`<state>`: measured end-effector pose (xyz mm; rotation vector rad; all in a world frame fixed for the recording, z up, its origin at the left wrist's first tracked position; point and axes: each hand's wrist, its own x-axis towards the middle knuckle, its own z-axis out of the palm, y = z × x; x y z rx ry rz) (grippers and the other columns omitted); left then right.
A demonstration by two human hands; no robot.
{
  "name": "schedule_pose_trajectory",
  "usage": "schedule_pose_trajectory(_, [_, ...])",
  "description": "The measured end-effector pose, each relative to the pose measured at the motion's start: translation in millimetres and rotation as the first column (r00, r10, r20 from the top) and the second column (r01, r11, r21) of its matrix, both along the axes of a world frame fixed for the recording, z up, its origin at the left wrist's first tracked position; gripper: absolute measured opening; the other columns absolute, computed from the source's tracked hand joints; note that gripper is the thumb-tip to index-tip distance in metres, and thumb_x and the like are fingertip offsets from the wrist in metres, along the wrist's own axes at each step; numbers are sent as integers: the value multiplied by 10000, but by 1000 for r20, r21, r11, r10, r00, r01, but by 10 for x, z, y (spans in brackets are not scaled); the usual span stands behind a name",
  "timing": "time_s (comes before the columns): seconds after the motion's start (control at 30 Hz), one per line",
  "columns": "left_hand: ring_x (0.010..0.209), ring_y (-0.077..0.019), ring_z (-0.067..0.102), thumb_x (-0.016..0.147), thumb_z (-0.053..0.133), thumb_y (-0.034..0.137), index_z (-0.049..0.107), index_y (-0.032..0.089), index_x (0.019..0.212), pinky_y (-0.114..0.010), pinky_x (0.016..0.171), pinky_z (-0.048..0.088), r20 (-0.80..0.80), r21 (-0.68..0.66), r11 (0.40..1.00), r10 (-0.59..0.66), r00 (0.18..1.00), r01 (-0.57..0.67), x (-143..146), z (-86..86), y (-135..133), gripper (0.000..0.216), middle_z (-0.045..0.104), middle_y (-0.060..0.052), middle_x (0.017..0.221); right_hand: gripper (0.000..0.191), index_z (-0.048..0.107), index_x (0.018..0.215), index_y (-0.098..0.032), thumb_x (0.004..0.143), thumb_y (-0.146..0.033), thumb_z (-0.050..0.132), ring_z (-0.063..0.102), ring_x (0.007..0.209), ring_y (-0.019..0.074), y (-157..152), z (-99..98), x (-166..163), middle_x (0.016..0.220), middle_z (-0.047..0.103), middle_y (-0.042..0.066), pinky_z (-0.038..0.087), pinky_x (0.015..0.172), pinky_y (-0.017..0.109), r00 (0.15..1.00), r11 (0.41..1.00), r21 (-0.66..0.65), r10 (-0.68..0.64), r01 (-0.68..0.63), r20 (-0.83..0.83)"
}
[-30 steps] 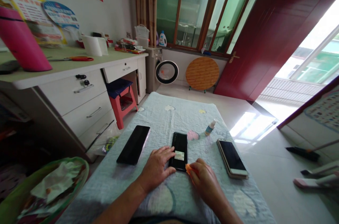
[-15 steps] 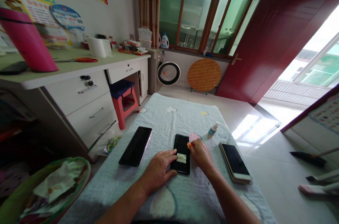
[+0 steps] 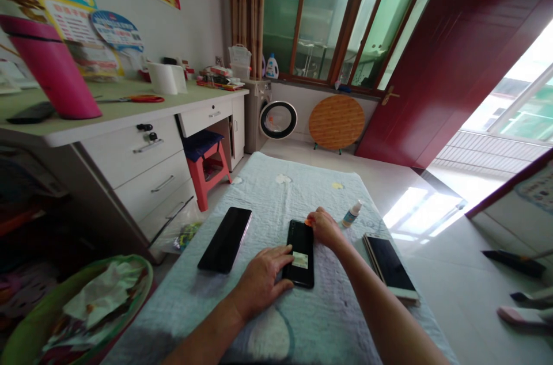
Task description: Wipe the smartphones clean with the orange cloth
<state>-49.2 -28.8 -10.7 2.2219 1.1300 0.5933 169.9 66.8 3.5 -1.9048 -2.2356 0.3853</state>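
Note:
A black phone (image 3: 301,243) with a small pale sticker lies face up on a light blue towel (image 3: 276,192). My left hand (image 3: 262,278) rests flat on the phone's near left edge, fingers stretched onto the screen. My right hand (image 3: 323,225) is closed at the phone's far right corner, pinching a small orange thing (image 3: 307,221) against it. A larger black phone (image 3: 225,231) lies to the left. To the right, a phone with a gold rim (image 3: 391,266) sits near the towel's edge. A small spray bottle (image 3: 352,213) stands just beyond my right hand.
A white desk with drawers (image 3: 142,149) runs along the left, carrying a pink cylinder (image 3: 54,71), scissors and a paper roll. A red stool (image 3: 207,166) stands under it. A green bin of waste paper (image 3: 73,310) is at lower left. The red door (image 3: 449,48) stands open.
My right hand has travelled from the phone's near right corner up along its right edge to the far corner, carrying the orange thing. My left hand stays on the phone.

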Motion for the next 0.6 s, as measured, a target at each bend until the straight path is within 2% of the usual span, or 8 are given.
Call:
schedule_pose_trajectory(0.37, [1282,-263,488,777,739,288,633,233,1233,-418,1102,346,-19,5,1000,23,1000,-23,-2,-28,-17,471,529,-72,1406,287,706,977,-151,868,-95,446,558,906,165,185,105,-418,1015,612,110,371,778,235,978,980,-78,191,-185,81])
schedule_pose_trajectory(0.6, [1281,-269,490,776,731,298,626,221,1244,-419,1103,346,-25,11,999,35,999,-35,4,6,-40,486,531,-87,1403,295,700,999,-153,899,-122,424,576,882,176,173,99,-355,1025,602,121,375,731,251,978,984,-90,164,-153,127])
